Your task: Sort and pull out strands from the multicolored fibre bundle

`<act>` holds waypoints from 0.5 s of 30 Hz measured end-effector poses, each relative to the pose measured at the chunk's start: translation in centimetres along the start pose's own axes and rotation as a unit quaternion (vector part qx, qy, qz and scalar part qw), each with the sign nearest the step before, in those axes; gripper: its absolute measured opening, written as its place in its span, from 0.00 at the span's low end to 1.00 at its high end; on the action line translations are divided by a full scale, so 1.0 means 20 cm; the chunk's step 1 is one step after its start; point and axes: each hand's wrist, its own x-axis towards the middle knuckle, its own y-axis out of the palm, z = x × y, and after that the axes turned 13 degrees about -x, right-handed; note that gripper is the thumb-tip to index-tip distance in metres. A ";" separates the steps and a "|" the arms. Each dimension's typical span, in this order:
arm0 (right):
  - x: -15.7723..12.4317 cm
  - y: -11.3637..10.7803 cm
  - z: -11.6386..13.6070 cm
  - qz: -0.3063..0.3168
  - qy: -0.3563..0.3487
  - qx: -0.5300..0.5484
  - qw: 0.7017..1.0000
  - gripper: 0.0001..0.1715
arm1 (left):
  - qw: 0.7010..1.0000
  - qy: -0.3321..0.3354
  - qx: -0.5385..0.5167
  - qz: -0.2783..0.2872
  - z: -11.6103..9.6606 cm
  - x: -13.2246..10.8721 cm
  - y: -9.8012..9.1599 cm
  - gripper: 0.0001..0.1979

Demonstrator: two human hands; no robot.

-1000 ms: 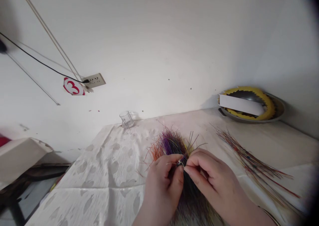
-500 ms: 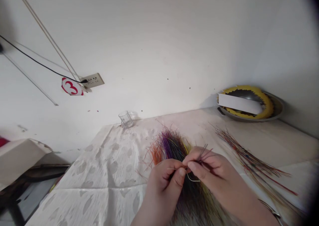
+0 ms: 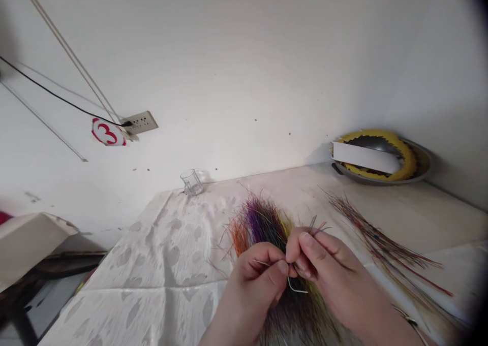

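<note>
Wire [image 3: 293, 288], thin, bent, pinched in closed grip of left hand [image 3: 254, 285] and right hand [image 3: 337, 280].

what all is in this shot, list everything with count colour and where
strand bundle: one, purple, orange and yellow, on the cloth under both hands
thin sticks: one fanned heap, mostly reddish, table right
pale wire: one, bent, between the hands
loose strands: a few, dark, poking up from the right hand
cloth: one, white patterned, over the table
cup: one, clear, by the wall
dish: one, metal, far right, holding a yellow ring and white card
socket: one, on wall, black cable plugged in
sign: one, red 3, beside the socket
box: one, white, far left
left hand: pinching the pale wire
right hand: gripping the loose strands
</note>
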 end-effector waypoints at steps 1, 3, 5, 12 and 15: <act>0.00 0.00 -0.01 0.000 0.012 0.017 1.000 0.22 | 1.000 -0.006 -0.002 0.004 0.00 0.00 0.00 0.13; 0.00 0.00 -0.02 -0.001 0.031 0.039 0.999 0.23 | 1.000 -0.015 -0.003 0.008 0.00 0.00 0.00 0.13; 0.00 0.01 -0.03 -0.004 0.035 0.048 0.998 0.23 | 1.000 -0.021 -0.002 0.007 0.00 0.00 0.00 0.12; 0.00 0.01 -0.02 -0.017 0.041 0.037 0.998 0.24 | 0.999 -0.035 0.014 0.011 -0.01 0.00 0.00 0.12; 0.00 0.01 -0.02 -0.024 0.045 0.026 0.998 0.25 | 0.999 -0.035 0.029 0.008 -0.01 0.00 0.01 0.11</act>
